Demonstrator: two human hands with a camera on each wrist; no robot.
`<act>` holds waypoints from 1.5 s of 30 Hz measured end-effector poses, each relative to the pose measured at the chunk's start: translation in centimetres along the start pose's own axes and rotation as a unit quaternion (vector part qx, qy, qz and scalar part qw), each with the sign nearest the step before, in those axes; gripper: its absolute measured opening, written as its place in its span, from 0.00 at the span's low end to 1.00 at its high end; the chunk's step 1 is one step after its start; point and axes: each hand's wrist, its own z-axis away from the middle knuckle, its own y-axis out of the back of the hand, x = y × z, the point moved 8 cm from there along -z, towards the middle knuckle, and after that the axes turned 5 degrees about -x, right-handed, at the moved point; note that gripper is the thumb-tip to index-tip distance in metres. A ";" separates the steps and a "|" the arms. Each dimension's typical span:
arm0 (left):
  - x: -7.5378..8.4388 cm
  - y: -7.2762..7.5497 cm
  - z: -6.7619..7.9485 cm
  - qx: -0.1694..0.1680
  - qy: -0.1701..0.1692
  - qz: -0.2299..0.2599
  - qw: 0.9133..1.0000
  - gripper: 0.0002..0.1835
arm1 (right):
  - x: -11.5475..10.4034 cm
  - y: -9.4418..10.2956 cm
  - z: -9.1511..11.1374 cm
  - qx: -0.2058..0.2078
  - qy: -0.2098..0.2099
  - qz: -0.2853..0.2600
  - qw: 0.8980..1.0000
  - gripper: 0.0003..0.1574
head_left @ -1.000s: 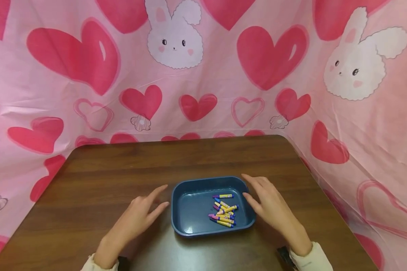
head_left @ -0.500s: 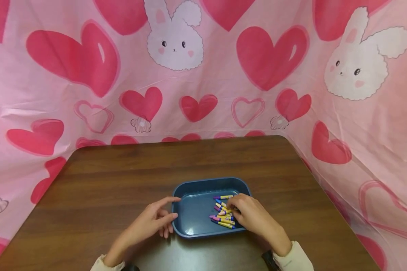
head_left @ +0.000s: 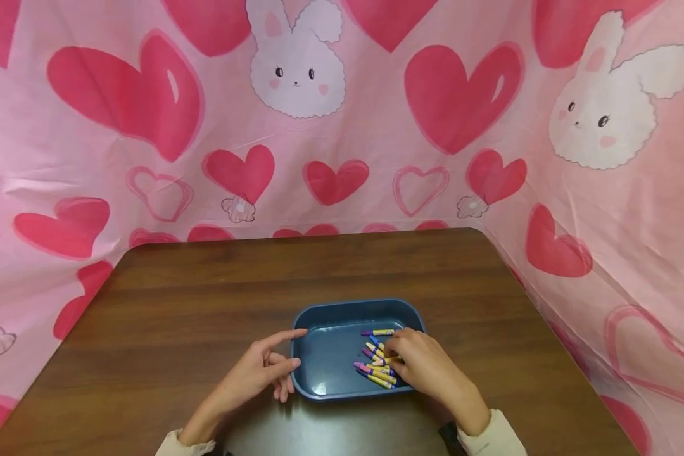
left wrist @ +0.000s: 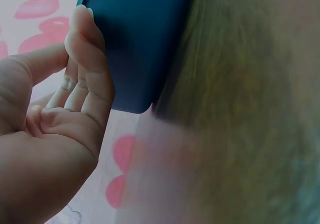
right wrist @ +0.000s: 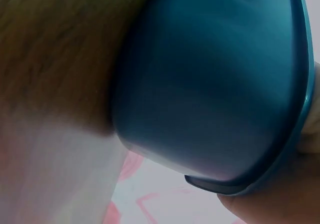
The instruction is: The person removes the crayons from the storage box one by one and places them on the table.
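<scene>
Several crayons in yellow wrappers (head_left: pixel 376 376) lie in the right half of a dark blue tray (head_left: pixel 330 396). My right hand (head_left: pixel 427 364) reaches over the tray's right side, with thumb and fingertips pinching a pale peach-tipped crayon (head_left: pixel 379 363) on the pile. Part of that crayon is hidden under the fingers. At the left rim, the index finger and thumb of my left hand (head_left: pixel 262 370) touch the edge while the other fingers bend loosely outside the wall. The left wrist view has this hand (left wrist: pixel 70 108) beside the tray's outer wall (left wrist: pixel 137 48). In the right wrist view, the tray wall (right wrist: pixel 210 83) hides most of the right hand.
The tray stands on a dark brown wooden table (head_left: pixel 205 304) with rounded far corners. A pink cloth (head_left: pixel 376 126) printed with hearts and white rabbits hangs behind the table and along its sides.
Both hands have come inward from beside the tray. The right one has gone over the rim to the crayons and taken hold of one; the left has come to the left rim.
</scene>
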 end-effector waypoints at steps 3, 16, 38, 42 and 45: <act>-0.1 0.0 0.0 0.003 -0.003 0.012 1.000 0.32 | -0.1 0.1 0.1 0.002 0.001 -0.004 1.000 0.10; -0.6 0.3 0.3 0.004 0.008 0.022 1.000 0.32 | 0.6 -0.2 -0.1 0.013 -0.039 -0.059 0.997 0.04; 0.2 0.7 0.5 0.014 -0.006 0.016 1.000 0.32 | 2.5 4.4 1.8 0.197 -0.026 -0.215 0.956 0.09; 0.1 1.2 0.8 0.014 0.007 0.009 1.000 0.32 | 3.1 5.0 2.3 0.235 -0.033 -0.224 0.945 0.12; 0.1 1.5 1.0 0.009 0.007 0.006 1.000 0.32 | 3.8 5.1 2.9 0.260 -0.044 -0.239 0.935 0.13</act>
